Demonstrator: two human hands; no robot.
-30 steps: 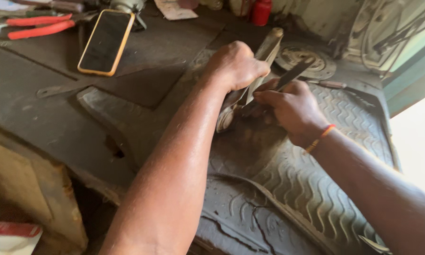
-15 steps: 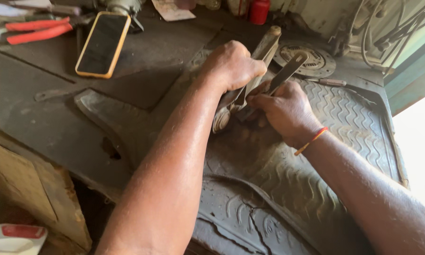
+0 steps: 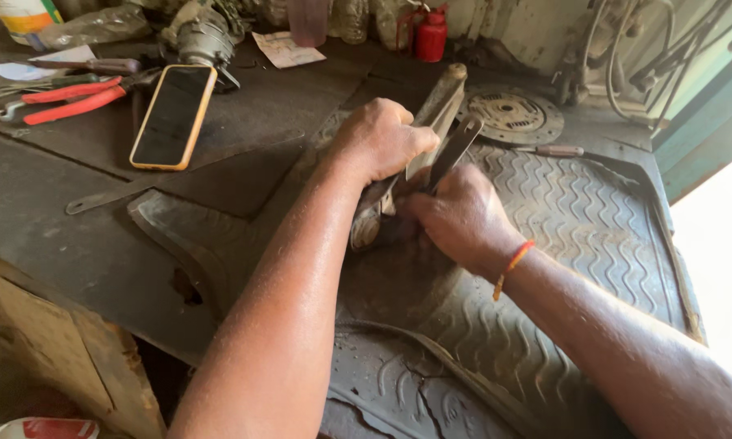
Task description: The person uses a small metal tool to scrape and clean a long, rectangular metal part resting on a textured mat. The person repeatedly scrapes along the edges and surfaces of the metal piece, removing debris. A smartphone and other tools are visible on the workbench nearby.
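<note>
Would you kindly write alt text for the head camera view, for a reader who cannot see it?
A left hand grips a long grey metal part lying on a black ribbed rubber mat, while the right hand holds a flat dark metal tool against it. An orange-cased phone and red-handled pliers lie on the dark workbench.

your right hand (image 3: 462, 219) shifts closer under your left hand (image 3: 382, 140), and the flat dark tool (image 3: 455, 148) it holds now stands steeper against the long metal part (image 3: 431, 114).
</note>
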